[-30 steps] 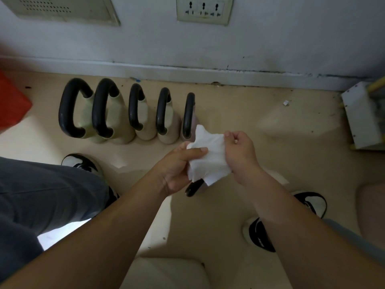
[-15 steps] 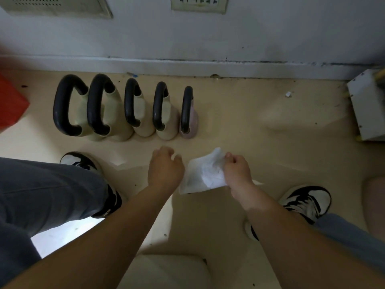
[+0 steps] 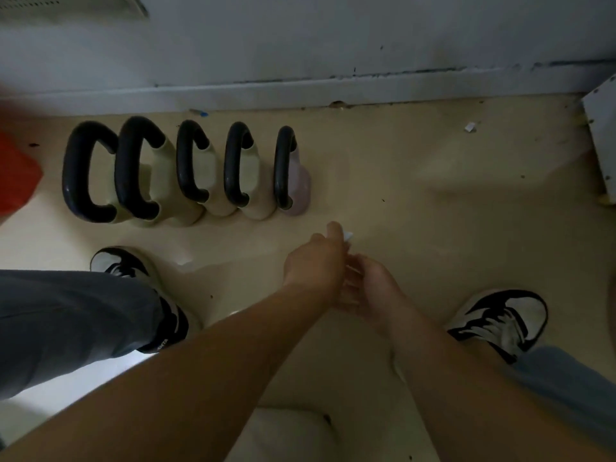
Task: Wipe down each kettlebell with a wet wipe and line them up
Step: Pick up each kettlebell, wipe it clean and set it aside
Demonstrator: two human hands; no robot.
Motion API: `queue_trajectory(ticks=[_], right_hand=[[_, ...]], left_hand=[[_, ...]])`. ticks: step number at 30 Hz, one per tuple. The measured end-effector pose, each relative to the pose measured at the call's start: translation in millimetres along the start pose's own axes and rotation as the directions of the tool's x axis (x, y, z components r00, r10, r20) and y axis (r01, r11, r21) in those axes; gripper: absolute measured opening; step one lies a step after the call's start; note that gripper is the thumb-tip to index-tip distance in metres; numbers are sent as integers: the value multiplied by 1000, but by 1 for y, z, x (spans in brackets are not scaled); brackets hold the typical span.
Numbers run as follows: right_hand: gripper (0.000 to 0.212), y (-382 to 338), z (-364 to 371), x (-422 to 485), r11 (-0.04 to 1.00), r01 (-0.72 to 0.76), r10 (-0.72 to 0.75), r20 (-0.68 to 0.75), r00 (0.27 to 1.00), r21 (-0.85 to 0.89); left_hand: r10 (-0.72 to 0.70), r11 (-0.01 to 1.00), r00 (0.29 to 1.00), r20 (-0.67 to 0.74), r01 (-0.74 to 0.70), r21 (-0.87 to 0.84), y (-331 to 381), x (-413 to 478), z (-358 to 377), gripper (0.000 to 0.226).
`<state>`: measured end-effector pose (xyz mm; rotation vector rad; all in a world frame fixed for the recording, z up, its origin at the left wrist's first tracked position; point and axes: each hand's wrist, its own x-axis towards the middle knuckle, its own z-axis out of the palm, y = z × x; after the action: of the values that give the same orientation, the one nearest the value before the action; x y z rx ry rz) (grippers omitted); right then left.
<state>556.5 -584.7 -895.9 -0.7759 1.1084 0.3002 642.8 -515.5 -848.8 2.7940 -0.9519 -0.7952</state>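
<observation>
Five kettlebells with black handles stand in a row on the beige floor near the wall. Four have cream bodies, from the largest (image 3: 90, 171) at the left to a smaller one (image 3: 248, 181); the rightmost kettlebell (image 3: 296, 185) is pale pink. My left hand (image 3: 316, 261) hovers just in front of the pink one, fingers curled around the white wet wipe (image 3: 348, 235), of which only a small corner shows. My right hand (image 3: 370, 288) lies close under and behind the left, blurred, its fingers loosely spread and holding nothing I can see.
A red object (image 3: 16, 175) sits at the left edge and a white box (image 3: 603, 135) at the right. My shoes (image 3: 133, 265) (image 3: 500, 318) flank the hands. A pale rounded object (image 3: 286, 431) lies at the bottom, a paper scrap (image 3: 470, 127) near the baseboard.
The spread wipe, held by both hands, has been gathered into my left hand. The right hand let go. Both hands dropped lower and the view tilted down.
</observation>
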Motion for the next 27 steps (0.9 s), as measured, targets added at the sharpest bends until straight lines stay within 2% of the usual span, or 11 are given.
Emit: queue_trajectory(ticks=[3, 6, 8, 13, 15, 18, 21, 22, 24, 27], right_hand=[[27, -3, -5, 1, 1000, 4, -5, 106, 994, 17], [13, -11, -2, -1, 997, 57, -53, 82, 995, -46], [32, -9, -1, 1, 988, 101, -97, 41, 994, -114], [32, -1, 1, 5, 974, 117, -127, -43, 991, -193], [33, 0, 3, 5, 967, 116, -132, -57, 990, -226], [29, -3, 3, -3, 953, 108, -106, 22, 994, -284], [55, -3, -2, -5, 957, 91, -68, 90, 994, -276], [60, -2, -3, -4, 965, 81, -61, 87, 994, -250], [54, 0, -2, -4, 968, 52, -38, 62, 997, -244], [41, 3, 1, -2, 950, 37, -48, -27, 998, -312]], left_hand=[[-1, 999, 1000, 18, 1, 32, 10, 20, -10, 29], [21, 997, 999, 25, -23, 76, 23, 31, -12, 34], [41, 998, 999, 11, -41, 55, 18, 28, -10, 36], [39, 991, 999, -25, -42, -127, -10, -8, 3, 47], [58, 987, 998, -22, -61, -148, -11, -11, 6, 52], [135, 990, 990, -51, -137, -38, -11, -4, 4, 54], [168, 973, 985, 29, -171, 153, -1, 10, -5, 49], [156, 958, 985, 76, -170, 233, 7, 17, -8, 42], [114, 900, 972, 206, -189, 392, 25, 35, -13, 33], [41, 838, 917, 397, -247, 486, 43, 57, -12, 27]])
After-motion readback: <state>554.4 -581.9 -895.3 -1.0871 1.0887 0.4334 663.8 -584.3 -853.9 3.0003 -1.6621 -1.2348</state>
